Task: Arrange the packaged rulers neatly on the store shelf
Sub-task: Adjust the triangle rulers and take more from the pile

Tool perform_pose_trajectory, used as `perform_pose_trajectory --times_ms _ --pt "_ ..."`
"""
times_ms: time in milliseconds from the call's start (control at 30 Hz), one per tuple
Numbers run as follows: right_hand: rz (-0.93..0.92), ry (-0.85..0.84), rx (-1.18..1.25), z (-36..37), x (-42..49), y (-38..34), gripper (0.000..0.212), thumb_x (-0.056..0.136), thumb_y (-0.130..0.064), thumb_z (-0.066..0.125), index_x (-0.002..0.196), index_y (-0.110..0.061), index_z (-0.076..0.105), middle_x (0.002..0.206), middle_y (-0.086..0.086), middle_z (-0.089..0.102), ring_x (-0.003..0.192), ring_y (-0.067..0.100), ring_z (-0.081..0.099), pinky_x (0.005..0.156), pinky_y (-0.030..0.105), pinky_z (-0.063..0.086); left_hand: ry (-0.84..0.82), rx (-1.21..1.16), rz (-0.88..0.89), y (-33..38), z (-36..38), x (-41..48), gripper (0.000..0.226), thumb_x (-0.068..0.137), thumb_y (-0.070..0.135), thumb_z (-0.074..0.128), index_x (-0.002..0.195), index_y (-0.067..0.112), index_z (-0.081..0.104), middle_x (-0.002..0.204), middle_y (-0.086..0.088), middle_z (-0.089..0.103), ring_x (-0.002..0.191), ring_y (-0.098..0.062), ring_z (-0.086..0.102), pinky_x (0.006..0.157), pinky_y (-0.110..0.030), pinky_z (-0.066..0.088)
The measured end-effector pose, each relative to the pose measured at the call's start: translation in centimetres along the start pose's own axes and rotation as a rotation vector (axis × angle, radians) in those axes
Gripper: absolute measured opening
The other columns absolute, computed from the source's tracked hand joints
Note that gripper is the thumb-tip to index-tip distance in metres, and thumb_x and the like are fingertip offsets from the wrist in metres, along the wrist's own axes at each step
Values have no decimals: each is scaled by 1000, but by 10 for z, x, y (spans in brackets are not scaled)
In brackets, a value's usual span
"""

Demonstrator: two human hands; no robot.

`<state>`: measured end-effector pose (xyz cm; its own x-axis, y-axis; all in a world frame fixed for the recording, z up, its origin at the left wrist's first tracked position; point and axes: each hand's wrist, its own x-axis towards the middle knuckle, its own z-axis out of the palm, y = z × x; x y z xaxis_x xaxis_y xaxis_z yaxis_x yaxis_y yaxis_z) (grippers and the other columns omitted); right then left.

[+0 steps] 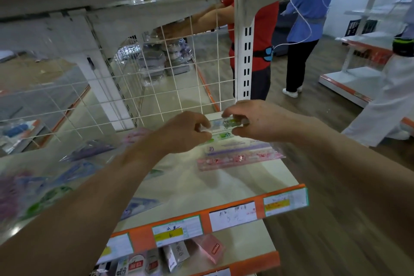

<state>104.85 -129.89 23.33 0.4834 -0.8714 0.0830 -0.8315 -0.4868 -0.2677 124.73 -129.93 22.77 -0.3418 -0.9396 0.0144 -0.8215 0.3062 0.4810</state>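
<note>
While both hands are on one pack, status left to right. At 9 o'clock of the shelf (224, 184) the loose packs (87, 150) lie scattered and blurred, not sorted yet. On my left hand (187, 133) the grip is narrow, fingertips pinching the left end of the green ruler pack (224, 123). On my right hand (259, 120) it's the same: narrow pinch on the right end.

That pack sits crosswise at 12 o'clock of the small row, just behind the purple ruler pack (237, 148) and the pink ruler pack (237, 160). Can't tell if it touches the shelf. Close behind it at 12 is the wire grid (156, 87).

Step, my read: seating this pack as the rear member of the row. Next move calls for laying it flat, parallel to the purple one with ends flush, then releasing both sides together so it doesn't skew. After that, the 9 o'clock pile.
</note>
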Motion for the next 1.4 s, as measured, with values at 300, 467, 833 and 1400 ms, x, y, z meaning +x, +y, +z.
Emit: perform_pose_trajectory --times_ms 300,467,833,1400 --pt "56 35 -97 6 11 19 14 91 -30 56 103 -24 61 87 -13 53 86 13 52 73 31 42 -48 -331 -57 -4 -6 3 12 92 20 57 94 20 69 82 -1 70 66 -11 59 63 -22 49" --pt "69 -91 128 8 11 22 35 92 -31 56 125 -20 59 107 -5 57 99 12 53 84 23 41 28 -352 -37 -10 -2 9 17 90 22 62 105 27 68 83 2 66 68 -9 56 70 -25 50" --pt "64 -91 -278 24 48 20 38 92 -34 56 130 -33 55 132 -3 46 126 18 38 93 31 29 133 25 -94 -38 1 13 35 85 19 66 120 16 63 102 0 60 94 -15 57 89 -24 43" --pt "-4 -133 -117 27 86 -50 32 92 -29 59 124 -24 60 120 1 57 115 20 52 95 32 42 166 32 -197 -78 -41 -26 40 83 24 70 121 14 62 100 0 58 93 -16 57 88 -28 47"
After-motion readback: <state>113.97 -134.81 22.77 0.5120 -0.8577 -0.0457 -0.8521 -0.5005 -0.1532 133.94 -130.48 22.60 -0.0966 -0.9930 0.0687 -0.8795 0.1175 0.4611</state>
